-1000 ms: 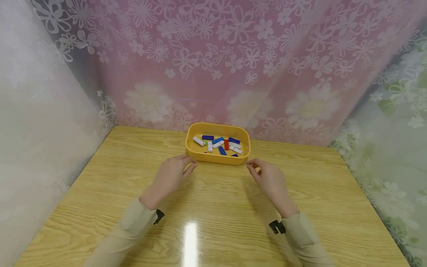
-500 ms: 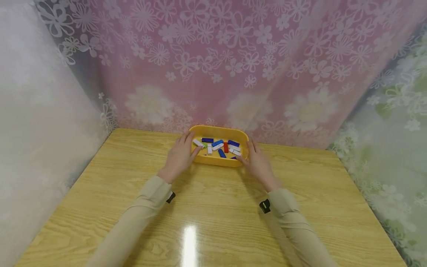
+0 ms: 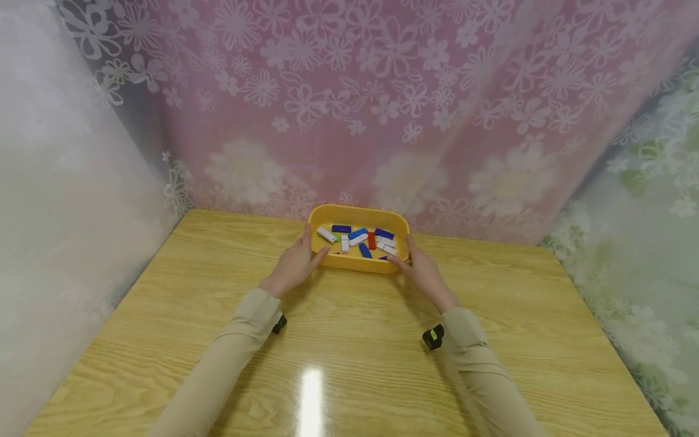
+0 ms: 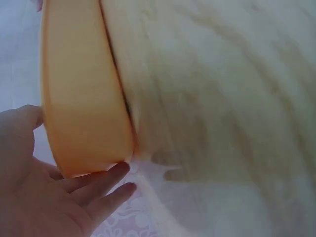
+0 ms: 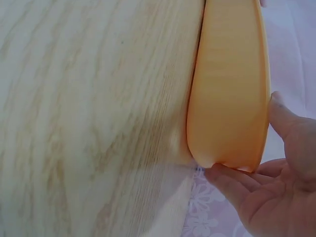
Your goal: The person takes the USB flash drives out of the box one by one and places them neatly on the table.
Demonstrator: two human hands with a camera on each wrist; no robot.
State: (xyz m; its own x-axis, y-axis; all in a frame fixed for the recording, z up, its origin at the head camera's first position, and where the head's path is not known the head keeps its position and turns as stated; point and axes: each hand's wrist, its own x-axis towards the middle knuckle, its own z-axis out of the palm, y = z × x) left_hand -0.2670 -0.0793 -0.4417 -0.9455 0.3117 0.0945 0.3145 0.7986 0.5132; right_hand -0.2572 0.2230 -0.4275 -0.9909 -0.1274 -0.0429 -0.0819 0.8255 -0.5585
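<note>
A yellow plastic bin [image 3: 355, 264] stands at the far edge of the table. In it lie several USB sticks, among them a red one [image 3: 371, 241], a dark blue one [image 3: 341, 229] and a white one [image 3: 344, 244]. My left hand [image 3: 292, 266] grips the bin's left end, thumb at the front rim and fingers along the outer wall. At the right end, my right hand [image 3: 427, 274] holds it likewise. Both wrist views show the bin wall [image 4: 84, 89] between thumb and fingers, with the fingertips [image 5: 217, 173] low near the base in the right wrist view.
The wood-grain table [image 3: 349, 340] spreads out in front of the bin, with a bright light reflection [image 3: 312, 400] on it. Behind hangs a pink flowered curtain [image 3: 338, 121]. Pale curtains [image 3: 82, 182] flank both sides.
One second ago both hands were just before the bin's front corners with fingers bunched. They have since moved forward and outward onto its ends; the left fingers then slid slightly down the side.
</note>
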